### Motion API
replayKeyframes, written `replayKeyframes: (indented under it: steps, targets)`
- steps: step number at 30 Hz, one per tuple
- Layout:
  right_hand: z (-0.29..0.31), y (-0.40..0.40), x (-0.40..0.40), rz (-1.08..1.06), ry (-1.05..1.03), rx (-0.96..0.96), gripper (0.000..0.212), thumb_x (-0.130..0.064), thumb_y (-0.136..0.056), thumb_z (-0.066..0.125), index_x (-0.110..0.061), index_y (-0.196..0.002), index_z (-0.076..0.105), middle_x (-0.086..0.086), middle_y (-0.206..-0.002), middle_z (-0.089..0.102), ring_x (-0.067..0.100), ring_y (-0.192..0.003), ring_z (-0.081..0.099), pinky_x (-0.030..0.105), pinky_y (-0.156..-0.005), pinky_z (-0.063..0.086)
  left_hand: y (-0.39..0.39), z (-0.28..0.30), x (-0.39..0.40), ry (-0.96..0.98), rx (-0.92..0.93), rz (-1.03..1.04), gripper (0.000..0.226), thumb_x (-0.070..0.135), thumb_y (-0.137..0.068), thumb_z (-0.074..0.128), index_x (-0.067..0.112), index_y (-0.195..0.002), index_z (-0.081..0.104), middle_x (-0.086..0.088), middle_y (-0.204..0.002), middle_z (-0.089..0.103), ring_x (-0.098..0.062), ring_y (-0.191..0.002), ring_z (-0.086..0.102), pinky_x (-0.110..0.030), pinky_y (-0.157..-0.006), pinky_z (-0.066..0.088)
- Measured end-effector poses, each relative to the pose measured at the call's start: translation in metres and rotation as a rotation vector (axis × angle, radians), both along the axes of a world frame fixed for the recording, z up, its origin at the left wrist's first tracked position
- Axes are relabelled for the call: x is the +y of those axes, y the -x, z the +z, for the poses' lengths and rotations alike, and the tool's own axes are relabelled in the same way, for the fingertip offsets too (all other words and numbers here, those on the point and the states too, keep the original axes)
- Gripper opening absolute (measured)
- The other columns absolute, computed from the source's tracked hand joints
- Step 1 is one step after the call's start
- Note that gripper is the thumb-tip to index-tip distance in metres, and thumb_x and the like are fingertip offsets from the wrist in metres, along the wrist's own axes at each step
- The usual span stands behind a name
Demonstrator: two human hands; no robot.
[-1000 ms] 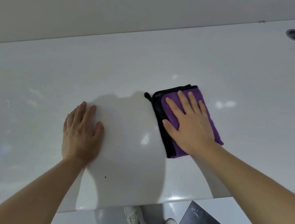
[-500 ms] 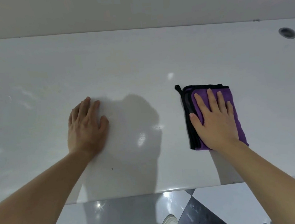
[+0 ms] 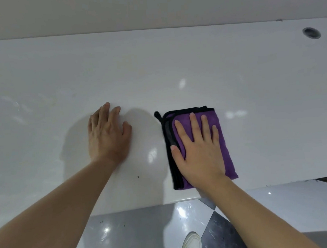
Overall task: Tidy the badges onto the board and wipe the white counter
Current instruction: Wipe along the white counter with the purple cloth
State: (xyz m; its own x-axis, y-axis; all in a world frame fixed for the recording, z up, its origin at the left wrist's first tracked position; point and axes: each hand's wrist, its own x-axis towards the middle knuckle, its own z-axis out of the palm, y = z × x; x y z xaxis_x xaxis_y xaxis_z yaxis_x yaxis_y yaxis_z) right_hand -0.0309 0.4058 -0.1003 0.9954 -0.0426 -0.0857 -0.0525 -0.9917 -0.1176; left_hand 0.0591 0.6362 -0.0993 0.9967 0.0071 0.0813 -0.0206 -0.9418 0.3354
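With the right hand (image 3: 198, 150) pressed flat, fingers straight, on the folded purple cloth (image 3: 221, 138), wiping the white counter (image 3: 173, 64) looks underway. Left hand (image 3: 108, 136) lies flat just left of the cloth. No badges or board visible. Next: steady-pressure stroke across unwiped counter.

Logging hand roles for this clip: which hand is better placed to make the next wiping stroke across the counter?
The right hand. It already lies flat on the folded purple cloth, fingers spread over it. The left hand rests flat on the bare counter, apart from the cloth, likely bracing.
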Motion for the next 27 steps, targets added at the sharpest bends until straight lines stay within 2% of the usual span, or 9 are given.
replayKeyframes:
  steps: [5,9,17,21,27]
  targets:
    - [0.001,0.007,0.044,0.04,-0.032,-0.002,0.071,-0.06,-0.099,0.021,-0.034,-0.164,0.015,0.013,-0.173,0.0,0.039,-0.158,-0.007,0.06,-0.125,0.003,0.0,-0.001,0.001,0.03,-0.03,0.001,0.046,0.029,-0.098,0.047,0.014,-0.141,0.052,-0.01,-0.157,0.04,-0.03,-0.144,0.03,-0.045,-0.122,0.021]
    - [0.0,0.01,0.049,0.034,-0.06,-0.009,0.07,-0.061,-0.099,0.022,-0.035,-0.164,0.017,0.01,-0.173,0.001,0.035,-0.158,-0.008,0.056,-0.126,0.003,-0.001,-0.002,0.002,0.033,-0.036,-0.003,0.045,0.029,-0.098,0.048,0.014,-0.14,0.052,-0.01,-0.156,0.041,-0.031,-0.143,0.032,-0.045,-0.121,0.022]
    - [-0.003,0.019,0.006,0.066,-0.102,-0.026,0.07,-0.069,-0.1,0.025,-0.041,-0.163,0.013,0.002,-0.174,0.002,0.026,-0.16,-0.005,0.05,-0.128,0.005,0.0,-0.001,0.001,0.037,-0.045,-0.003,0.044,0.031,-0.096,0.052,0.015,-0.137,0.054,-0.007,-0.154,0.043,-0.03,-0.141,0.033,-0.043,-0.12,0.024]
    - [-0.004,0.025,-0.03,0.035,-0.078,-0.027,0.071,-0.07,-0.099,0.023,-0.043,-0.163,0.008,-0.002,-0.174,-0.002,0.022,-0.159,-0.007,0.047,-0.129,0.004,0.001,-0.001,0.001,0.056,-0.055,-0.005,0.043,0.031,-0.095,0.056,0.016,-0.136,0.056,-0.006,-0.153,0.045,-0.029,-0.141,0.034,-0.043,-0.12,0.025]
    - [-0.001,0.024,-0.08,-0.032,-0.041,-0.036,0.071,-0.07,-0.098,0.022,-0.043,-0.163,0.01,-0.002,-0.174,0.002,0.022,-0.16,-0.004,0.046,-0.129,0.005,0.001,0.0,0.001,0.063,-0.058,-0.005,0.043,0.029,-0.095,0.055,0.016,-0.136,0.057,-0.006,-0.152,0.045,-0.028,-0.141,0.033,-0.041,-0.121,0.024]
